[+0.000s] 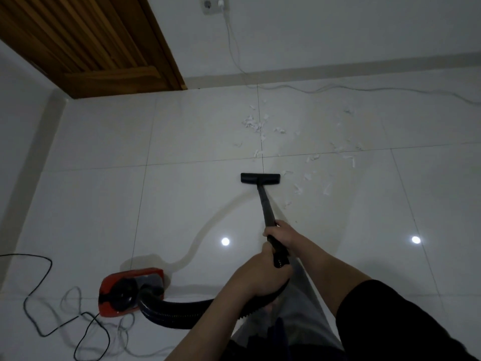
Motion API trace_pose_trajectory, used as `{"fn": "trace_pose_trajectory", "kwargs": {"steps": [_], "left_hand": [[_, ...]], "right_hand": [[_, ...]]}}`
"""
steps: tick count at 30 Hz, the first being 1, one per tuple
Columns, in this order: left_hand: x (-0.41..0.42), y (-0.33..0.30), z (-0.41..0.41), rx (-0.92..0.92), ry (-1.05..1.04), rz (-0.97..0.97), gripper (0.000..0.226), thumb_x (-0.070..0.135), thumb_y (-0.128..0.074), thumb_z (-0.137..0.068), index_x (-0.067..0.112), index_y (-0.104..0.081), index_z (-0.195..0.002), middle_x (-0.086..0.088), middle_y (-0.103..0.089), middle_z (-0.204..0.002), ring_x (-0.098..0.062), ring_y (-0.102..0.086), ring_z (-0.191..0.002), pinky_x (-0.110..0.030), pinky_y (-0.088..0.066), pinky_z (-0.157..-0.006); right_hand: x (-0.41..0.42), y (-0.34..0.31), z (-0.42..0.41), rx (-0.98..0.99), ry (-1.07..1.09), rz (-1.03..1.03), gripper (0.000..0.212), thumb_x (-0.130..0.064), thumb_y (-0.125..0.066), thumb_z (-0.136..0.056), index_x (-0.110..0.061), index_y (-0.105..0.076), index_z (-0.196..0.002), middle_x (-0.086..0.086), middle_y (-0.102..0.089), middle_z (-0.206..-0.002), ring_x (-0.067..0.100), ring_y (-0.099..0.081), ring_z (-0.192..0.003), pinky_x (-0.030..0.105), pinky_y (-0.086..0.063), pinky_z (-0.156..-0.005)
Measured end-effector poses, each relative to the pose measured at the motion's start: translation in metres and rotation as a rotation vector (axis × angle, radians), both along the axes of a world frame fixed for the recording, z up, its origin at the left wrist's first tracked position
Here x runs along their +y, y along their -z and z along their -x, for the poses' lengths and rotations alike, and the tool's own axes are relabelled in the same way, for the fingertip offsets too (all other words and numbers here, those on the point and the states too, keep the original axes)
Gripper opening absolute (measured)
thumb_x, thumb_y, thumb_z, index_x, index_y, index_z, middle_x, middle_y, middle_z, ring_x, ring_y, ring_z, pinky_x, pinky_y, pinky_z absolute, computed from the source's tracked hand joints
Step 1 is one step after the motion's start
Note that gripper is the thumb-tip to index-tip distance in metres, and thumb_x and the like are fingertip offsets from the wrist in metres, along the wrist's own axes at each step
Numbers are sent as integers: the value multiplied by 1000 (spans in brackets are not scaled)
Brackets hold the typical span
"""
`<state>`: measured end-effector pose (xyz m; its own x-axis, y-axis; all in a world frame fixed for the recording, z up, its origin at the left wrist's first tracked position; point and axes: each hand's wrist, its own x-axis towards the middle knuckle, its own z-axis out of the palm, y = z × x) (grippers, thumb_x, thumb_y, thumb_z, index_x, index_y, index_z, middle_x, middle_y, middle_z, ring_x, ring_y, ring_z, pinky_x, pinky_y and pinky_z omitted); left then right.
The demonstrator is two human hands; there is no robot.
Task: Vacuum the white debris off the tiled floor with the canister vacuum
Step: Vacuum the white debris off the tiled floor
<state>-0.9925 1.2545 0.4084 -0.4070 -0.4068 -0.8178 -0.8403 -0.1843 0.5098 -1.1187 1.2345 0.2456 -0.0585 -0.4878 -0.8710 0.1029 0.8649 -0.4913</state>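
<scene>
White paper scraps (294, 142) lie scattered over the pale tiled floor (182, 199), beyond and to the right of the black floor nozzle (260, 178). The nozzle rests flat on the tiles at the near edge of the debris. A black wand (266, 204) runs back from it to my hands. My right hand (282, 234) grips the wand higher up. My left hand (263, 274) grips the ribbed handle end just behind it. The black hose (177, 312) curves left to the red canister vacuum (130, 291) on the floor at lower left.
A black power cord (39, 303) loops on the floor at lower left. A white cable (338, 88) runs from the wall socket (214, 5) down along the baseboard. A wooden door (99, 43) stands at the back left. My leg is under the hands.
</scene>
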Motion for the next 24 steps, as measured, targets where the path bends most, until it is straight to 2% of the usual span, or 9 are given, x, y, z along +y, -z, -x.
{"fn": "trace_pose_trajectory", "kwargs": {"steps": [4,7,9,11,13,16,18,21,24], "left_hand": [[-35,2,21,-14,-29,-16,54,38,-50,-94,16,-29,-138,-13,-64,-111,-30,-64,-94,-34,-48,-73],[-59,3,38,-3,-40,-5,49,37,-49,-94,15,-32,-134,-1,-58,-90,-18,-58,-79,-27,-42,-62],[-74,2,49,5,-52,6,47,37,-49,-95,16,-32,-133,5,-55,-81,-12,-55,-71,-25,-41,-57],[-87,2,58,15,-77,-5,47,37,-49,-94,17,-31,-133,5,-59,-81,-14,-61,-73,-26,-47,-63],[-100,1,64,11,-88,-18,52,38,-49,-93,18,-29,-136,-2,-65,-89,-20,-66,-79,-31,-51,-69],[-121,-1,68,38,-131,-99,51,35,-48,-91,21,-27,-135,-7,-69,-76,-20,-63,-49,-28,-53,-56],[-138,-2,70,49,-148,-105,47,33,-47,-91,20,-28,-132,-6,-68,-70,-19,-60,-42,-27,-53,-53],[-164,-1,74,65,-174,-118,47,34,-47,-93,15,-29,-132,-7,-68,-71,-20,-61,-45,-28,-54,-52],[-191,-1,78,57,-162,-98,49,36,-47,-94,13,-29,-134,-1,-66,-72,-18,-62,-53,-19,-47,-45]], "right_hand": [[-38,-2,21,-19,-41,-16,53,-19,-66,-80,-15,-45,-128,14,-60,-93,23,-60,-72,32,-49,-58],[-64,-5,39,2,-79,-25,52,-18,-64,-84,-9,-45,-131,13,-60,-94,23,-59,-72,31,-48,-58],[-81,-6,50,12,-104,-34,51,-19,-63,-86,-14,-44,-132,12,-60,-98,23,-59,-75,31,-48,-60],[-97,-6,60,15,-114,-51,52,-19,-63,-85,-20,-43,-133,12,-60,-100,24,-60,-77,32,-49,-61],[-111,-5,66,14,-124,-49,53,-19,-63,-84,-18,-44,-134,12,-60,-98,25,-59,-76,32,-49,-61],[-133,-5,72,23,-135,-45,55,-19,-63,-85,-16,-42,-136,13,-59,-97,25,-59,-75,33,-49,-61],[-149,-5,74,23,-137,-44,57,-18,-63,-85,-16,-40,-138,13,-60,-95,25,-60,-74,35,-50,-62],[-176,-5,78,28,-136,-38,60,-18,-64,-84,-16,-40,-139,13,-61,-93,25,-59,-74,35,-50,-62],[-203,-7,82,35,-127,-40,51,-16,-63,-86,-15,-44,-133,12,-61,-91,23,-59,-73,32,-48,-60]]}}
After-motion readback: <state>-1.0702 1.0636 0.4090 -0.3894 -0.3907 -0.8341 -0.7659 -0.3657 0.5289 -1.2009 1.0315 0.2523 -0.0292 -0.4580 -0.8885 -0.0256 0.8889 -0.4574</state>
